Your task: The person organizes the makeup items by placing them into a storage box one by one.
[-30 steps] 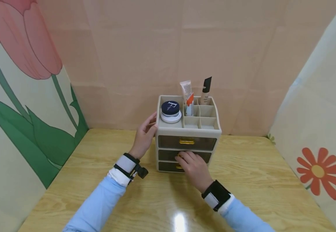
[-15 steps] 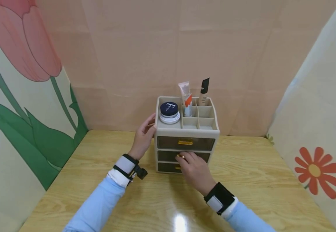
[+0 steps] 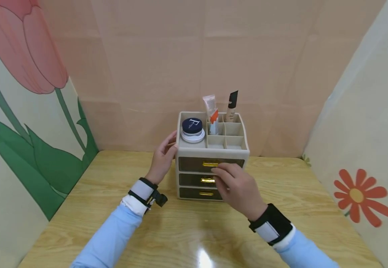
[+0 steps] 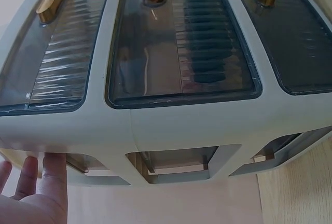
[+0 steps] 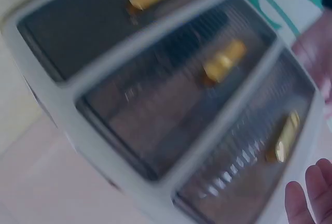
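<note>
A white cosmetics organizer [image 3: 210, 152] with three dark see-through drawers stands on the table in the head view, all drawers pushed in. My left hand [image 3: 160, 160] rests along its left side, fingers fairly straight; in the left wrist view, fingers [image 4: 54, 175] touch that side wall. My right hand [image 3: 239, 190] hovers before the drawer fronts, fingers loosely bent and holding nothing. It is beside the gold top handle [image 3: 210, 164] and partly covers the middle handle [image 3: 207, 180]. The bottom handle [image 3: 206, 193] shows below. The blurred right wrist view has the fingertips [image 5: 297, 200] apart from the handles.
On the organizer's top, a dark-lidded round jar [image 3: 192, 125] sits on a white round case [image 3: 193, 136]. A tube [image 3: 212, 115] and a black-capped bottle [image 3: 232, 106] stand in compartments. The wooden table [image 3: 130, 163] meets a pink backdrop [image 3: 147, 74] behind.
My right hand has let go of the middle drawer's handle and moved up and right towards the top drawer. The left hand stays at the organizer's side. The head view has shifted slightly.
</note>
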### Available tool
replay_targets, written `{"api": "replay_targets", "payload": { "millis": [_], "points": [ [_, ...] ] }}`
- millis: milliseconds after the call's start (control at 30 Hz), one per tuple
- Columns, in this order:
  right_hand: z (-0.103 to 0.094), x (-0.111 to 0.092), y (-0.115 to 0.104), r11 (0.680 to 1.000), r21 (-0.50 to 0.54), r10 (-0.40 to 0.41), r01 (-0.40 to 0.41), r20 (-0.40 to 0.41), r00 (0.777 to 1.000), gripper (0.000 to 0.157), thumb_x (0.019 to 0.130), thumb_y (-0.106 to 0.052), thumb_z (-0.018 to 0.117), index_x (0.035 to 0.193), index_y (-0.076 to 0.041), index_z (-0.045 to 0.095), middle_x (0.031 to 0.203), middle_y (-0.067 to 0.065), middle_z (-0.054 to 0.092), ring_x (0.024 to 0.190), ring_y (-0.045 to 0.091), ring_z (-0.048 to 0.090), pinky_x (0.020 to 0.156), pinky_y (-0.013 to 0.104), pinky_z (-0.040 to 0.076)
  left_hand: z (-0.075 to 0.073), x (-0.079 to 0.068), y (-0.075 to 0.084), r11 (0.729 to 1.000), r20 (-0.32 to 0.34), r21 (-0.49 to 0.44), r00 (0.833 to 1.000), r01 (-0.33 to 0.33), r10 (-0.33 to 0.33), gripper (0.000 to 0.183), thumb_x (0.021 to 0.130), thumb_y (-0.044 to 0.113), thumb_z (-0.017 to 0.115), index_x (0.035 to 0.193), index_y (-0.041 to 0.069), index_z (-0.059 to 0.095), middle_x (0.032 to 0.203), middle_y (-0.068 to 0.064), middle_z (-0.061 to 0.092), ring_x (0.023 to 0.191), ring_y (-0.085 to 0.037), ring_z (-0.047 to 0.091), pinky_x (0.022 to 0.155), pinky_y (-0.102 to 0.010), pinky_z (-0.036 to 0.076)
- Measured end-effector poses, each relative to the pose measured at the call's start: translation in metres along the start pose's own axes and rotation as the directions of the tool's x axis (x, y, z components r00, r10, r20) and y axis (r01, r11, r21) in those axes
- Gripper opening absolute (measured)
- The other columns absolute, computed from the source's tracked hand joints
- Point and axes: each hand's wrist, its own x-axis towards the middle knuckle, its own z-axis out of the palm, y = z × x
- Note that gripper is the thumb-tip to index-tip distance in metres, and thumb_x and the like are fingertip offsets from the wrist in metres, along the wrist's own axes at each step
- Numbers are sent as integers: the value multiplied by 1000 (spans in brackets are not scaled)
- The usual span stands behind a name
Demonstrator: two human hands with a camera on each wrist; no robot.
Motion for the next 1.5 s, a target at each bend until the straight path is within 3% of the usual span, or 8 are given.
{"api": "replay_targets", "payload": {
  "millis": [300,500,633,800,900,1133,1267,1500],
  "points": [
    [-40,27,40,992,41,123,-118,-134,983,28,82,-11,70,108,0,68,103,14,65,86,29,61,70,41,54,-2,0,6,1000,-2,-17,1000,15,-15,48,100,8,46,147,6,41,136,-23,48,119,-33,53,90,-38,52],
    [-52,33,66,938,204,305,-281,-95,948,35,82,1,72,116,3,64,112,17,63,95,31,60,73,44,55,-2,-3,5,999,11,-28,999,36,-36,49,99,10,46,148,7,41,136,-21,49,119,-32,53,89,-37,52],
    [-49,40,80,842,299,460,-448,32,887,39,88,-3,68,125,4,58,123,21,58,108,38,55,82,55,52,-5,-2,4,999,9,-34,999,35,-35,48,100,10,46,147,7,41,136,-22,48,121,-34,52,90,-38,51],
    [-43,51,94,647,379,622,-662,239,745,50,94,-16,62,139,0,47,140,20,47,124,39,45,97,58,42,-9,1,2,999,3,-41,999,35,-35,47,100,9,46,147,6,41,136,-23,48,121,-34,52,89,-37,52],
    [-39,54,100,550,444,645,-708,313,697,54,96,-16,58,144,1,39,144,21,41,129,40,41,102,58,37,-10,3,1,998,14,-48,999,33,-32,48,100,10,47,147,5,40,137,-23,47,121,-33,52,89,-36,52],
    [-27,48,109,407,552,639,-728,398,658,57,98,-13,52,150,-3,31,151,17,34,135,39,35,104,57,36,-10,6,-1,998,23,-53,999,46,-45,48,101,12,47,148,5,40,137,-22,47,121,-32,52,90,-37,52],
    [-22,44,111,360,573,656,-736,406,637,60,98,-14,53,153,-10,29,151,16,35,134,37,38,102,55,39,-12,13,-16,996,31,-74,999,40,-38,48,101,13,48,148,9,40,138,-20,47,121,-31,51,89,-37,53],
    [-18,41,110,306,630,658,-713,401,637,62,98,-15,53,155,-17,27,152,13,35,132,34,41,100,53,41,-15,19,-31,996,12,-87,1000,15,-14,46,101,19,51,147,15,44,135,-15,50,118,-28,54,86,-36,54]
  ]
}}
